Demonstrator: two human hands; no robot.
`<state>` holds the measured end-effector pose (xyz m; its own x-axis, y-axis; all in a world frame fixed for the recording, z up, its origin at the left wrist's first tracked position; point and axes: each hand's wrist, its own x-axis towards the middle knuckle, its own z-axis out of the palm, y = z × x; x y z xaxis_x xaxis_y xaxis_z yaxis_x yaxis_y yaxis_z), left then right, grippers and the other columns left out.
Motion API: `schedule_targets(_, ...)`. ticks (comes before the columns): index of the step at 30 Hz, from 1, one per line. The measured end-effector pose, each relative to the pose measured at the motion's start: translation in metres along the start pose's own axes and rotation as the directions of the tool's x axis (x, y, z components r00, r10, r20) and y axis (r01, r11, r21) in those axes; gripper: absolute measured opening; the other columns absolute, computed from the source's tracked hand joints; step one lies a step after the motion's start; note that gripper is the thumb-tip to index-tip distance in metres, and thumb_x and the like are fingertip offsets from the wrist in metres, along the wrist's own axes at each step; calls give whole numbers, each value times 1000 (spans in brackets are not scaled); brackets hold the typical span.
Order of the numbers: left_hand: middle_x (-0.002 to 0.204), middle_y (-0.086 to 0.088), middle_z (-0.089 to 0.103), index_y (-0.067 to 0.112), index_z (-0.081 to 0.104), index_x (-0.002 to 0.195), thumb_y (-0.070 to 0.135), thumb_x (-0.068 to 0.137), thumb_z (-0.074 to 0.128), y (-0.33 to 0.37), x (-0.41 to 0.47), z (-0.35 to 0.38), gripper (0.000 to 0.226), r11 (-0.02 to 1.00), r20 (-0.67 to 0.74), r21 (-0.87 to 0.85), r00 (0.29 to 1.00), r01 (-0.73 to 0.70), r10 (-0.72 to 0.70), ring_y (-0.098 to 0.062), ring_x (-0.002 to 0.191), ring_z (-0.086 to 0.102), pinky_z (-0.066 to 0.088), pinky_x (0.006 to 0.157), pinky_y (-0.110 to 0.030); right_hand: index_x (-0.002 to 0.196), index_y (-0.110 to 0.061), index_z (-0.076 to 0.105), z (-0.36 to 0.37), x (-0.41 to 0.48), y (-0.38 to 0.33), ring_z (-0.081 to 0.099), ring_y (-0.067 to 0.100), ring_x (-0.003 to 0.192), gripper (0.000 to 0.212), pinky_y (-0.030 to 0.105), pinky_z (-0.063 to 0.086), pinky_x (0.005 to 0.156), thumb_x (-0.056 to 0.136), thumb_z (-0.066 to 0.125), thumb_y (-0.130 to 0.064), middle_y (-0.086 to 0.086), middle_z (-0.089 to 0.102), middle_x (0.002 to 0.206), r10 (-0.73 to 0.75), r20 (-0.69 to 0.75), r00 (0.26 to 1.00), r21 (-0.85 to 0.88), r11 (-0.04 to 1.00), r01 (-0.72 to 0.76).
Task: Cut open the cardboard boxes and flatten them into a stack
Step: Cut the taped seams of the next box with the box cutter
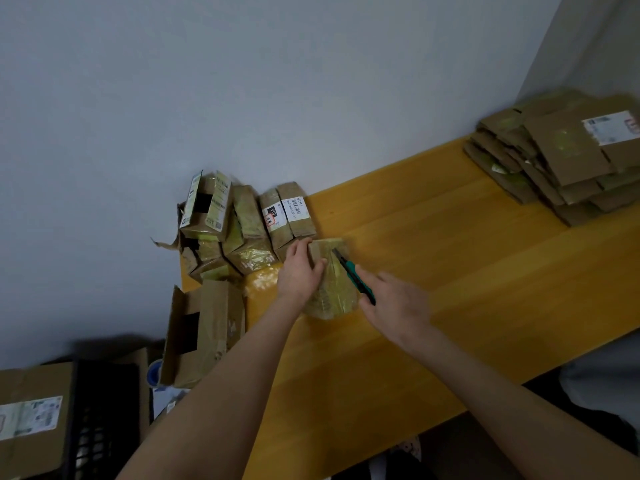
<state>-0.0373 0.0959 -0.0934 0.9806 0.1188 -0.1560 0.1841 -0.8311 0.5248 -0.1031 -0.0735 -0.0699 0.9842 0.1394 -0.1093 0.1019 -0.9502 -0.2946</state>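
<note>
1. Box [334, 296], taped over in yellowish film, lay on the table [467, 278] near its left end, a little in from the back edge.
2. Left hand [299, 271] gripped the box along its left side, thumb laid over the top, steadying it against the table.
3. Right hand [394, 306] was closed round the handle of a green knife [355, 277]. The tip sat on the top of the box at its far end, so the cut looked only just begun; blur hid whether the tape had parted.
4. Pile [249, 230] of boxes not yet flattened stood at the back left corner of the table against the wall [242, 98], touching the box in hand. Most looked taped shut, and one showed a dark opening in its top.
5. Stack [561, 161] of flattened boxes lay at the far right end, by the back edge and well apart from the work. It was several layers deep and loosely squared.
6. Judging by the two heaps, the task seemed past its middle: the stack held more than the pile, yet every box in the pile was left to do, along with the one under the knife.
7. Off the table's left end an opened carton [204, 327] leaned, with a black crate [100, 420] beyond it. Whether the carton belonged to the task I could not tell.
</note>
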Motion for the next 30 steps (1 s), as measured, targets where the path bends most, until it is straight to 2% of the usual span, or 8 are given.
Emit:
schedule_targets(5,144,-9,41,16,37,144,32,95,55,-1,0,0,55,999,-18,-28,1000,16,-17,-28,126,48,42,100,-43,151,-32,23,0,0,-6,40,13,61,54,26,29,49,99,37,-39,-6,40,88,-25,-5,1000,-93,995,24)
schedule_targets(10,145,-10,41,14,36,144,33,96,55,-4,-1,1,55,999,-35,-36,999,33,-34,-29,126,48,42,100,-43,150,-32,23,-2,-1,-10,38,12,58,53,25,27,45,99,37,-40,-6,40,88,-14,14,1000,-90,996,15)
schedule_targets(13,146,-10,40,15,35,145,33,96,55,-3,0,1,56,999,-34,-36,999,41,-42,-29,127,47,42,101,-43,151,-32,21,-2,-1,-13,42,14,62,54,26,33,51,99,37,-39,-5,41,91,2,29,1000,-110,994,1)
schedule_targets(19,146,-9,39,15,36,144,32,96,55,0,-2,2,55,1000,-34,-11,999,11,-11,-29,127,47,42,101,-44,151,-30,19,-7,4,-19,46,17,66,56,29,33,52,99,37,-41,0,52,96,-20,117,993,-196,980,43)
schedule_targets(23,146,-9,39,16,35,144,32,96,54,2,-2,5,54,1000,-26,-11,999,28,-28,-29,127,47,42,100,-44,148,-30,28,-10,9,-18,48,19,67,52,29,32,51,98,41,-38,0,57,95,-17,131,991,-199,979,43)
schedule_targets(26,145,-10,41,16,36,143,32,96,54,-1,2,4,53,995,-38,-34,995,93,-95,-30,125,48,42,100,-43,131,-29,46,-6,-1,-20,55,22,68,37,28,35,51,96,46,-36,-1,57,82,-21,223,975,-182,981,63)
schedule_targets(30,139,-12,46,14,39,141,31,95,56,-6,7,2,51,995,-27,-52,996,83,-84,-31,122,50,44,97,-41,132,-29,46,5,-12,-14,58,21,68,39,29,40,52,94,49,-38,-1,57,79,-30,273,961,-120,991,65)
